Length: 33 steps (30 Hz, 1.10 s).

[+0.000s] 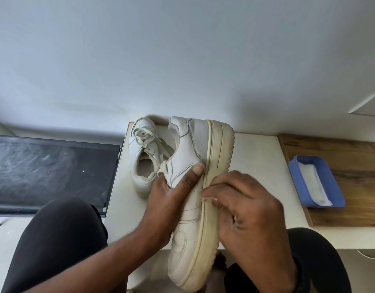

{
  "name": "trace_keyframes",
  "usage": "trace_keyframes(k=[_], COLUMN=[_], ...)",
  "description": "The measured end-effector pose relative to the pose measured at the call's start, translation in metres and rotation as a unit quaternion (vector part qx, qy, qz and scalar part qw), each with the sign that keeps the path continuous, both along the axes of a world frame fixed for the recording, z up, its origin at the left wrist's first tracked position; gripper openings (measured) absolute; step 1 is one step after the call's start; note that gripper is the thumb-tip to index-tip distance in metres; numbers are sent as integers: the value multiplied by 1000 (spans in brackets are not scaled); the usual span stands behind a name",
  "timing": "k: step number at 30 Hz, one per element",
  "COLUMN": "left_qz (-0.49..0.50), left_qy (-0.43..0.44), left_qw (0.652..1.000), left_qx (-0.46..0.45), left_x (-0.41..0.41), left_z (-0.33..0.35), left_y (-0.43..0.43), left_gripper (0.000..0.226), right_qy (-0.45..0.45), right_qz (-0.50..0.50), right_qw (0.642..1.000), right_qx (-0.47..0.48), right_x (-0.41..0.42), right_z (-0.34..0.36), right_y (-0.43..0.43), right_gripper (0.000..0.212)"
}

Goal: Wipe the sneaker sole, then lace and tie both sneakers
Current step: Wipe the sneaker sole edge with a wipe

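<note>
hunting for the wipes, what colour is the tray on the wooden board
The tray is blue, with white sheets inside; head view shows it best.

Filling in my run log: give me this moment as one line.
step: wiping sole | left hand: grips sneaker | right hand: pinches wipe against sole | second sneaker: on table

The head camera looks steeply down, close over the white table against the wall.
</note>
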<state>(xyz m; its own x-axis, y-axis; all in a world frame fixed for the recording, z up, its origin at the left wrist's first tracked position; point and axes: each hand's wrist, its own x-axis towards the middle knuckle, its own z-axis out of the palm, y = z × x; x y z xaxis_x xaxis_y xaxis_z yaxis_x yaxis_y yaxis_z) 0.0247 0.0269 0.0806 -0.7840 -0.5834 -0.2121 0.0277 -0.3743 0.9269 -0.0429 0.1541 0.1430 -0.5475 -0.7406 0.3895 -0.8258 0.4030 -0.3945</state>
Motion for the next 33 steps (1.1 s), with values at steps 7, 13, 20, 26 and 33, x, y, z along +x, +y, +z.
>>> trace_keyframes(k=[7, 13, 20, 26, 33], left_qz=[-6, 12, 3, -17, -31], left_qy=[0, -21, -33, -24, -21], left_qw=[1000, 1000, 999, 999, 999], left_qx=[4, -13, -35, -20, -29], left_x=[-1, 1, -1, 0, 1], left_z=[1, -3, -3, -2, -4], left_y=[-2, 0, -2, -3, 0], left_gripper=[49, 40, 52, 52, 54], right_qy=[20, 14, 58, 63, 79], right_qz=[-39, 12, -48, -37, -19], right_qw=[998, 999, 996, 995, 995], right_qx=[-33, -28, -47, -68, -65], right_x=[-17, -3, -15, -21, -10], right_z=[0, -4, -5, -4, -4], right_y=[1, -2, 1, -1, -3], right_gripper=[23, 26, 26, 19, 24])
